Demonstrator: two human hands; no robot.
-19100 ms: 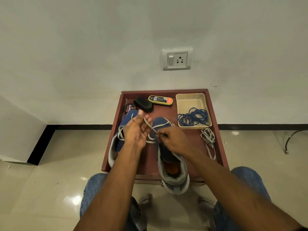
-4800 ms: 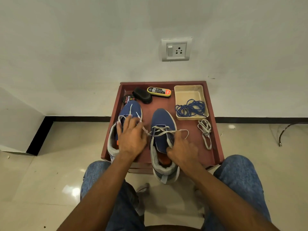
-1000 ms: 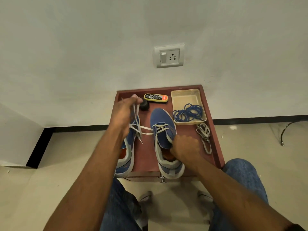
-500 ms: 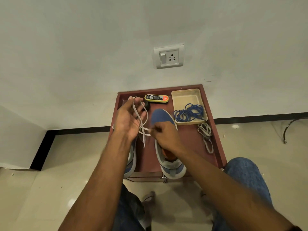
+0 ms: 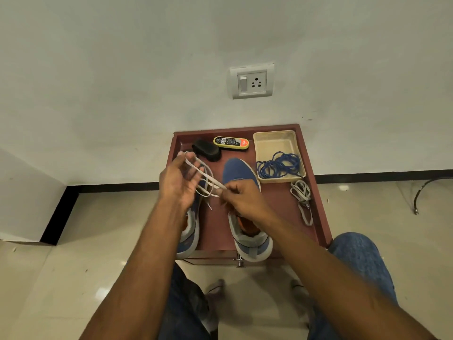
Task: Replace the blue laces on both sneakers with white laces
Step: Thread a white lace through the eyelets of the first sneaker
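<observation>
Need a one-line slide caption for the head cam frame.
Both hands, left hand and right hand, hold a white lace above two blue sneakers on a wooden tray; blue laces sit in a beige bin.

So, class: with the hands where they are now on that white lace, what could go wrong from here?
1. The white lace is looped over the left hand while the right hand pinches it; the loops may tangle or knot.
2. Both hands are raised, so neither steadies the right sneaker, whose heel overhangs the table edge; a hard tug might drag it off.
</observation>
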